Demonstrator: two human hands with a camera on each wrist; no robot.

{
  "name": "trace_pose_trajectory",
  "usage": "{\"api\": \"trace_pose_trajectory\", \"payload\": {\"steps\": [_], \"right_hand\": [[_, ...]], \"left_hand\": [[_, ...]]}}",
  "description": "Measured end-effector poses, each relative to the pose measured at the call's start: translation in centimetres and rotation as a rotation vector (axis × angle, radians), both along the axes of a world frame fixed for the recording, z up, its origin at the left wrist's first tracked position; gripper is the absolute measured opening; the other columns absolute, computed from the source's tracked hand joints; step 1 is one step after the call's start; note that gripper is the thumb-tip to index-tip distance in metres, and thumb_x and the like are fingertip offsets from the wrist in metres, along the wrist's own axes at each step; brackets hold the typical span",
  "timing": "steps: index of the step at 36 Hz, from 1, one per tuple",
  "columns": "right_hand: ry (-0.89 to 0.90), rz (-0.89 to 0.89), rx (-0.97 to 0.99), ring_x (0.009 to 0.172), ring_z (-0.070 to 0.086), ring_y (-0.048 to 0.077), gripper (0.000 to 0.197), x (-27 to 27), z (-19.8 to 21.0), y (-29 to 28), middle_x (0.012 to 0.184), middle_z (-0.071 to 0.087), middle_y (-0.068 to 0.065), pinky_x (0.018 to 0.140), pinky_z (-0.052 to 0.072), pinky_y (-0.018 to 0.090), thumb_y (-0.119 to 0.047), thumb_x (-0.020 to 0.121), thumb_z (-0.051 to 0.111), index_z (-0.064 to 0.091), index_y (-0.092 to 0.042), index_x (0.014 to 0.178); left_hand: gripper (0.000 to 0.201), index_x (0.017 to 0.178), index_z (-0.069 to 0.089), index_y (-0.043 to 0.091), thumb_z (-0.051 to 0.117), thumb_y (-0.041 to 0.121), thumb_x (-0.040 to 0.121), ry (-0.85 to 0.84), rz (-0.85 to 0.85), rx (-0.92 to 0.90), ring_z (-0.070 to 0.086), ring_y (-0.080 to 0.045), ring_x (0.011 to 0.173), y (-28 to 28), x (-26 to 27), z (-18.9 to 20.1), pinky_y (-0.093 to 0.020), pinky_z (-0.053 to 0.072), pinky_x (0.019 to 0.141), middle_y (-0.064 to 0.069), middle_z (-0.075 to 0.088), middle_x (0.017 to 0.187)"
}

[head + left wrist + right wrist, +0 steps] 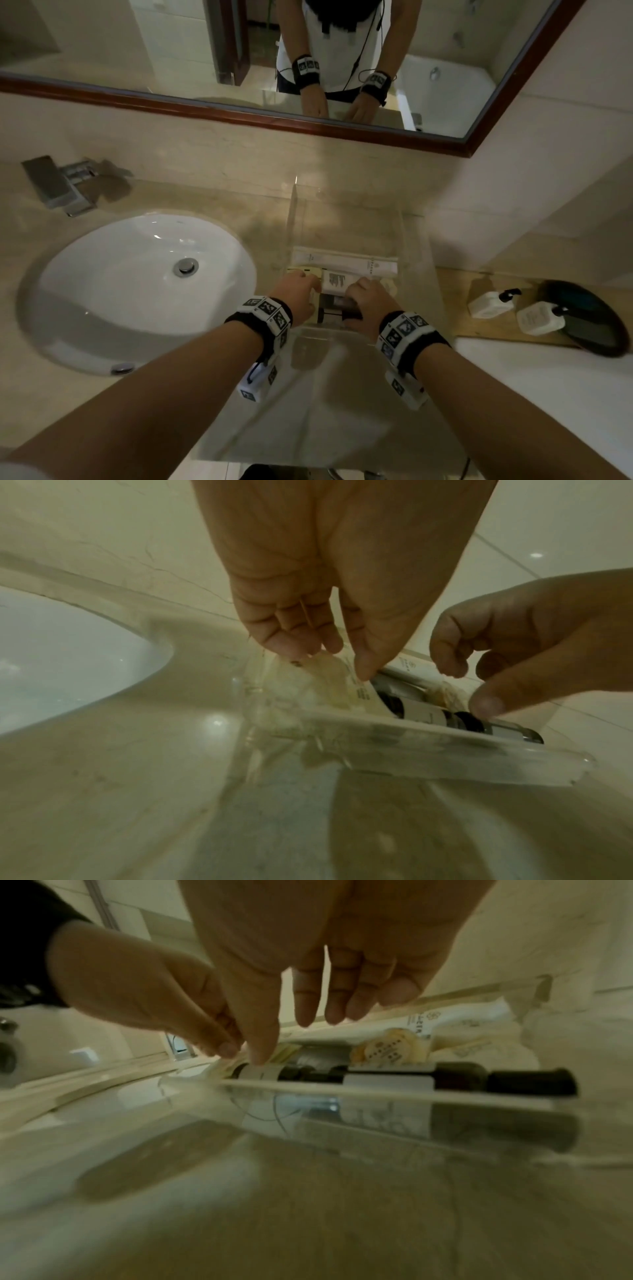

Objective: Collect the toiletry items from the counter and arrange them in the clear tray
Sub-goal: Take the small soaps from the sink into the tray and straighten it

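Note:
The clear tray (291, 219) stands on the counter right of the sink. It holds a long white box (346, 265), a white printed packet (334, 282), yellowish packets (301, 272), a round soap (387, 1049) and small dark bottles (337, 313) lying along the near wall (377, 1093). My left hand (313, 286) is inside the tray and pinches the printed packet's left edge (363, 693). My right hand (356, 291) hovers beside it, fingers loose, its thumb (260, 1056) touching the label of a dark bottle (459, 1079).
A white sink (144, 270) with a chrome faucet (65, 185) lies to the left. Two white pump bottles (489, 303) and a dark round object (589, 315) sit on a wooden board at the right. A mirror hangs behind the counter.

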State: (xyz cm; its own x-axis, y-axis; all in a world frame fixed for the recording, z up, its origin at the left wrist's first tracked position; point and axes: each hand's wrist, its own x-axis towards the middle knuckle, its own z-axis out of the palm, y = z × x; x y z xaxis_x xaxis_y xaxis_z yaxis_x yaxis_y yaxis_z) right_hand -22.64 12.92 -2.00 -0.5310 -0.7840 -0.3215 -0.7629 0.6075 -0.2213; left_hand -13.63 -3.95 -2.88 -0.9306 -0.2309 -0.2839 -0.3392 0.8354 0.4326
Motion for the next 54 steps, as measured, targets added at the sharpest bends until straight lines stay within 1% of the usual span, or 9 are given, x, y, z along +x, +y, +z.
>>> {"api": "trace_pose_trajectory", "payload": {"steps": [7,12,17,23,36,41,47,51,54], "right_hand": [[-0.047,0.055,0.091,0.092,0.062,0.029,0.028,0.8,0.3,-0.1,0.102,0.066,0.009,0.081,0.052,0.029,-0.036,0.077,0.069,0.070,-0.009,0.087],[-0.029,0.116,0.176,0.108,0.058,0.025,0.032,1.5,0.5,-0.2,0.116,0.062,0.005,0.093,0.049,0.033,-0.036,0.085,0.062,0.069,-0.012,0.105],[0.060,0.159,0.190,0.107,0.058,0.026,0.026,2.1,0.6,-0.2,0.112,0.063,0.003,0.087,0.051,0.035,-0.032,0.087,0.056,0.070,-0.015,0.101],[0.080,0.135,0.211,0.117,0.052,0.026,0.034,2.5,0.1,0.3,0.126,0.055,0.003,0.094,0.050,0.039,-0.034,0.085,0.061,0.062,-0.015,0.112],[0.158,0.151,0.190,0.104,0.058,0.025,0.036,2.6,0.7,0.2,0.115,0.059,0.004,0.083,0.053,0.037,-0.040,0.081,0.060,0.062,-0.014,0.106],[0.142,0.118,0.149,0.104,0.056,0.026,0.035,1.7,1.7,-0.1,0.111,0.058,0.006,0.083,0.050,0.036,-0.039,0.081,0.062,0.061,-0.014,0.105],[0.168,0.115,0.168,0.109,0.050,0.030,0.031,0.5,2.2,-0.2,0.116,0.055,0.010,0.084,0.046,0.037,-0.032,0.086,0.061,0.060,-0.008,0.106],[0.170,0.101,0.128,0.108,0.052,0.032,0.031,0.7,1.8,-0.5,0.113,0.057,0.013,0.082,0.045,0.038,-0.029,0.083,0.064,0.063,-0.006,0.104],[0.159,0.077,0.096,0.106,0.054,0.034,0.028,0.5,1.6,-0.8,0.110,0.060,0.016,0.078,0.045,0.039,-0.022,0.081,0.067,0.065,-0.002,0.101]], "left_hand": [[0.039,0.124,0.055,0.024,0.062,0.020,0.086,-0.009,-0.023,-0.024,0.048,-0.024,0.115,0.4,0.1,0.2,-0.033,0.041,0.095,-0.004,0.051,0.123],[0.039,0.125,0.056,0.024,0.062,0.020,0.086,-0.007,-0.025,-0.018,0.048,-0.024,0.115,0.4,0.2,0.3,-0.034,0.042,0.097,-0.005,0.051,0.123],[0.042,0.127,0.054,0.024,0.063,0.019,0.087,-0.018,-0.034,-0.026,0.047,-0.025,0.118,0.4,0.3,0.3,-0.036,0.041,0.101,-0.006,0.050,0.126],[0.045,0.130,0.053,0.024,0.063,0.018,0.086,-0.042,-0.037,-0.009,0.045,-0.026,0.120,0.5,0.7,0.3,-0.037,0.041,0.104,-0.006,0.048,0.129],[0.035,0.123,0.058,0.024,0.058,0.032,0.089,0.031,-0.083,-0.043,0.040,-0.023,0.121,0.4,1.0,0.7,-0.035,0.033,0.104,-0.003,0.049,0.128],[0.045,0.126,0.056,0.025,0.059,0.047,0.087,0.053,-0.106,-0.080,0.038,-0.022,0.124,0.1,0.7,1.2,-0.035,0.031,0.107,-0.003,0.047,0.131],[0.075,0.136,0.045,0.025,0.067,0.061,0.075,0.006,-0.210,-0.179,0.036,-0.023,0.128,-0.4,0.3,1.5,-0.036,0.031,0.110,-0.002,0.041,0.139],[0.085,0.139,0.038,0.026,0.076,0.055,0.068,-0.040,-0.215,-0.242,0.034,-0.025,0.132,-0.4,0.2,1.1,-0.042,0.032,0.112,-0.001,0.037,0.143],[0.078,0.138,0.037,0.026,0.076,0.042,0.072,-0.044,-0.191,-0.274,0.033,-0.023,0.134,-0.7,0.0,1.0,-0.048,0.030,0.112,0.001,0.036,0.144]]}}
